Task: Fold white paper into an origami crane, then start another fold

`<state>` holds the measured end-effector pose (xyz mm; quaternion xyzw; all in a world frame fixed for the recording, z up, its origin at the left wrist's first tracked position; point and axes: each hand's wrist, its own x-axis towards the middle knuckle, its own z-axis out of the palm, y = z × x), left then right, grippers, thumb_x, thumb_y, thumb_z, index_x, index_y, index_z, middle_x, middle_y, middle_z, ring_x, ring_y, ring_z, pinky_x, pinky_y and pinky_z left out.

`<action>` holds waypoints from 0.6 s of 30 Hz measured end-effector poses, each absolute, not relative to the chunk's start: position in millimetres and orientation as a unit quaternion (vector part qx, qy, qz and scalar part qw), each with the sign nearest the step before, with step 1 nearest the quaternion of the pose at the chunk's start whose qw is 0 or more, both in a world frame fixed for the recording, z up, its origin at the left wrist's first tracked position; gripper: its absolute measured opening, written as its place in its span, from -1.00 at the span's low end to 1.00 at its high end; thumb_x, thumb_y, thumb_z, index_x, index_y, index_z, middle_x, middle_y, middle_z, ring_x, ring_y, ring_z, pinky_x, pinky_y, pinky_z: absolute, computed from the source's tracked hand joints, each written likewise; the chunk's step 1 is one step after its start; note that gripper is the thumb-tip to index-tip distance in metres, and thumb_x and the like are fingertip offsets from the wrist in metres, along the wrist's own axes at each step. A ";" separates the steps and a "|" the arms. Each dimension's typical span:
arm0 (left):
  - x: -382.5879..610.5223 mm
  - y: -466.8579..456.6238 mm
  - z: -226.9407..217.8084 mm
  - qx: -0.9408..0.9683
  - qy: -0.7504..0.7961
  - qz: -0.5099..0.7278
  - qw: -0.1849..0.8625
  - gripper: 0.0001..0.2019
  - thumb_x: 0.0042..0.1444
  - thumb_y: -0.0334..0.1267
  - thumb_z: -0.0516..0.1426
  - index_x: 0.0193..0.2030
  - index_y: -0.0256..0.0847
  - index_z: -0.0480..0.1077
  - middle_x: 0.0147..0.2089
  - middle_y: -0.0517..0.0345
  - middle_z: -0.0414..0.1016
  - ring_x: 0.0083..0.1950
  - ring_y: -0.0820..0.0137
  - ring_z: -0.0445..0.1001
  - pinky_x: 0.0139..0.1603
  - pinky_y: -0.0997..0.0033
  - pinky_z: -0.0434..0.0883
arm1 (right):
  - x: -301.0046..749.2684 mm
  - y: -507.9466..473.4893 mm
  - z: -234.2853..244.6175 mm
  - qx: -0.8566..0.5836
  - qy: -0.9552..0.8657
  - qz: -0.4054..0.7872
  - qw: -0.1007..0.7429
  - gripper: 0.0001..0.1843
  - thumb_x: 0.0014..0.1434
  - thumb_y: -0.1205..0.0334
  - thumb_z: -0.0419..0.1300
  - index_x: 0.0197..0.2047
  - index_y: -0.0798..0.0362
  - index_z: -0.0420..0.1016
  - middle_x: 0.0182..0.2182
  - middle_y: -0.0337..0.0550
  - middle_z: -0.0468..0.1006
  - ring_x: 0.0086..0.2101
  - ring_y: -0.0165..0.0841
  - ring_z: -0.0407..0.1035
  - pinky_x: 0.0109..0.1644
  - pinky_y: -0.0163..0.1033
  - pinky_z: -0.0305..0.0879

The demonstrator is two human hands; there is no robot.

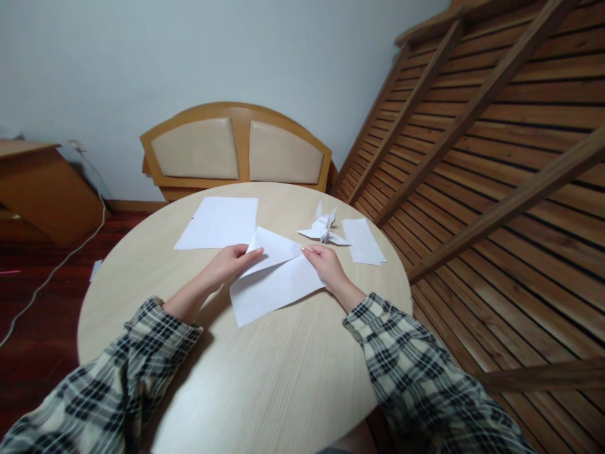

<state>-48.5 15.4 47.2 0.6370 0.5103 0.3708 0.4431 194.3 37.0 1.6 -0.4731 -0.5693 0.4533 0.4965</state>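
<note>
A white sheet of paper [274,284] lies on the round pale wooden table [265,378], with its far corner folded over toward me. My left hand [229,263] grips the sheet's left edge, fingers pinched on the folded flap. My right hand [328,265] presses its fingers on the sheet's right edge. Both arms wear a plaid shirt.
A flat white sheet [220,222] lies behind my left hand. A folded paper crane [324,228] and a small paper strip [363,241] lie at the back right. A wooden chair [236,151] stands beyond the table, a slatted wooden frame [496,139] leans at right, a cable [57,265] runs over the floor at left.
</note>
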 end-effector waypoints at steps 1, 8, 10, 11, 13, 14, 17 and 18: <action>-48.6 14.0 46.2 0.633 0.500 0.355 0.473 -0.71 0.04 -0.01 0.24 -0.40 -0.24 0.52 -0.40 -0.02 0.52 -0.47 0.35 0.37 -0.54 0.42 0.24 | 195.3 37.8 1.4 -0.474 -0.559 0.460 0.502 -0.59 -0.02 -0.13 0.29 -0.47 0.09 0.48 -0.59 -0.26 0.39 -0.56 -0.44 0.19 -0.52 -0.32 0.05; -46.5 13.6 42.0 0.550 0.493 0.367 0.565 -0.77 0.02 -0.08 0.27 -0.47 -0.21 0.52 -0.46 -0.02 0.54 -0.57 0.41 0.34 -0.62 0.44 0.22 | 197.8 38.7 0.1 -0.463 -0.509 0.522 0.504 -0.58 -0.07 -0.16 0.34 -0.45 0.06 0.49 -0.56 -0.20 0.49 -0.55 -0.41 0.29 -0.52 -0.30 0.17; -46.9 16.1 40.0 0.543 0.496 0.373 0.566 -0.77 0.02 -0.09 0.28 -0.49 -0.20 0.52 -0.49 -0.01 0.53 -0.60 0.42 0.32 -0.65 0.44 0.20 | 197.4 38.0 -0.3 -0.460 -0.499 0.539 0.499 -0.58 -0.06 -0.15 0.34 -0.45 0.07 0.49 -0.55 -0.19 0.50 -0.55 -0.40 0.32 -0.50 -0.29 0.19; -47.3 17.2 38.8 0.540 0.496 0.374 0.567 -0.77 0.02 -0.09 0.28 -0.48 -0.20 0.52 -0.50 -0.01 0.53 -0.60 0.42 0.32 -0.66 0.44 0.19 | 197.2 37.6 -0.4 -0.458 -0.495 0.546 0.497 -0.59 -0.06 -0.14 0.34 -0.45 0.07 0.49 -0.55 -0.19 0.51 -0.55 -0.39 0.33 -0.50 -0.28 0.20; -48.5 19.3 36.1 0.534 0.499 0.375 0.570 -0.77 0.02 -0.08 0.28 -0.47 -0.21 0.52 -0.50 -0.03 0.53 -0.61 0.42 0.32 -0.67 0.44 0.19 | 196.9 37.2 -0.4 -0.455 -0.487 0.556 0.496 -0.59 -0.05 -0.13 0.35 -0.44 0.08 0.49 -0.54 -0.19 0.52 -0.55 -0.39 0.34 -0.49 -0.28 0.22; -49.2 20.3 34.7 0.530 0.503 0.375 0.571 -0.76 0.01 -0.07 0.28 -0.46 -0.22 0.53 -0.49 -0.04 0.53 -0.61 0.42 0.33 -0.67 0.44 0.19 | 196.8 37.1 -0.3 -0.454 -0.483 0.560 0.497 -0.59 -0.06 -0.13 0.36 -0.44 0.08 0.49 -0.54 -0.19 0.52 -0.55 -0.39 0.34 -0.49 -0.28 0.22; -51.1 22.9 30.9 0.524 0.517 0.375 0.563 -0.74 -0.02 -0.05 0.29 -0.47 -0.23 0.52 -0.49 -0.05 0.53 -0.62 0.42 0.33 -0.67 0.44 0.19 | 196.7 37.1 -0.3 -0.449 -0.471 0.568 0.503 -0.58 -0.10 -0.12 0.39 -0.43 0.08 0.50 -0.54 -0.20 0.52 -0.56 -0.41 0.34 -0.49 -0.29 0.22; -51.6 23.5 30.1 0.525 0.521 0.376 0.558 -0.73 -0.03 -0.04 0.30 -0.47 -0.23 0.52 -0.49 -0.04 0.52 -0.62 0.43 0.32 -0.68 0.45 0.18 | 196.7 37.3 -0.4 -0.448 -0.468 0.570 0.505 -0.58 -0.11 -0.12 0.40 -0.44 0.08 0.50 -0.55 -0.20 0.52 -0.56 -0.41 0.33 -0.50 -0.30 0.21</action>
